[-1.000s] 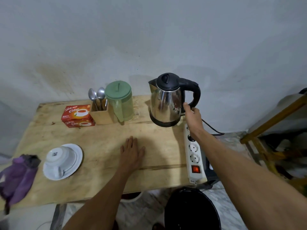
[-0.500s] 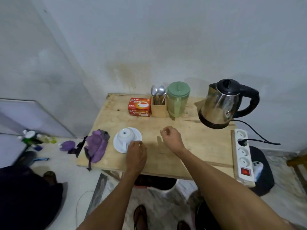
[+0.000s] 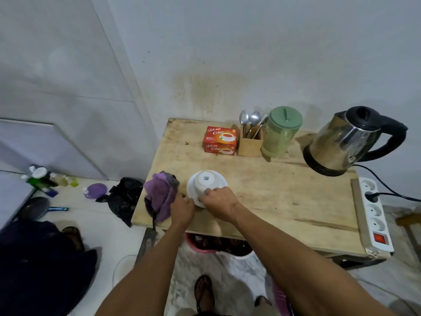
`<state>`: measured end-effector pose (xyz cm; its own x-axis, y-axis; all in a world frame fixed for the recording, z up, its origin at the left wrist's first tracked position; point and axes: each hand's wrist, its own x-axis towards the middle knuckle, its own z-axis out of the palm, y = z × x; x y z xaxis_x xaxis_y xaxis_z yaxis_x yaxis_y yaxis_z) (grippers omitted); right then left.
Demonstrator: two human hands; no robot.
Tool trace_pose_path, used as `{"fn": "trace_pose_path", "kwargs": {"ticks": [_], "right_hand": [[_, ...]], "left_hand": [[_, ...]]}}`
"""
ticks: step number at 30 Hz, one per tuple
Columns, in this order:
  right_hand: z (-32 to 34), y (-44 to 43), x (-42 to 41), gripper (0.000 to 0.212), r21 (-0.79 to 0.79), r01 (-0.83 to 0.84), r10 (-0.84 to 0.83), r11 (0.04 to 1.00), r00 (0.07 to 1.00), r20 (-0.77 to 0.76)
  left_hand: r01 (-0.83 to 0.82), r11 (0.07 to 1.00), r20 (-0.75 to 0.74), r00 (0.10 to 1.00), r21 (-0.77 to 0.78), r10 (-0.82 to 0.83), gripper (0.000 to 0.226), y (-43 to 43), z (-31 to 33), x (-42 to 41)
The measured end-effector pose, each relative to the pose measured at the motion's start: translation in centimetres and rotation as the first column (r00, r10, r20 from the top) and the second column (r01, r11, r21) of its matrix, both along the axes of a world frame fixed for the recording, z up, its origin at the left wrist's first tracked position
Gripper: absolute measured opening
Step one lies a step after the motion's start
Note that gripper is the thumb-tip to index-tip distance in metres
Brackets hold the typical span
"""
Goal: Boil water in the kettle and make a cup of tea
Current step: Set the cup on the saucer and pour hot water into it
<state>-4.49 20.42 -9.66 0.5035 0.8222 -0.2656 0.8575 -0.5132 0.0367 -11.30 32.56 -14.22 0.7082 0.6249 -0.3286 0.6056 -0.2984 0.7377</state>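
cup (image 3: 206, 184) on saucer (image 3: 222, 181) — kettle (image 3: 348, 140) right

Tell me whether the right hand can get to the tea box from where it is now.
Probably yes. The right hand rests on the upturned cup, and the tea box lies straight beyond it across bare table, with nothing standing between.

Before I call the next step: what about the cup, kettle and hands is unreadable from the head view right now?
- Cup: upside down on the saucer; inside hidden by its own wall.
- Kettle: lid shut, steel wall hides the water level.
- Right hand: fingertips hidden behind the cup's near side, grip unclear.
- Left hand: fingers at the saucer edge, contact unclear.
- Tea box: small print too small.
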Motion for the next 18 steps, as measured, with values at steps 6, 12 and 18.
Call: {"fn": "trace_pose_path", "kwargs": {"ticks": [6,12,18], "right_hand": [[0.9,2.2,-0.2,0.031,-0.221,-0.069,0.098,0.973,0.987,0.124],[0.7,2.6,-0.1,0.037,-0.285,-0.135,0.182,0.949,0.973,0.145],[1.3,1.3,0.6,0.031,-0.198,-0.085,0.114,0.977,0.983,0.144]], "left_hand": [[0.017,0.992,-0.051,0.998,-0.123,-0.023,0.026,1.1,-0.4,1.0],[0.003,0.989,-0.059,0.998,-0.15,-0.012,0.018,1.6,-0.4,1.6],[-0.03,0.968,-0.041,0.999,-0.25,0.02,0.01,1.8,-0.3,1.6]]}}
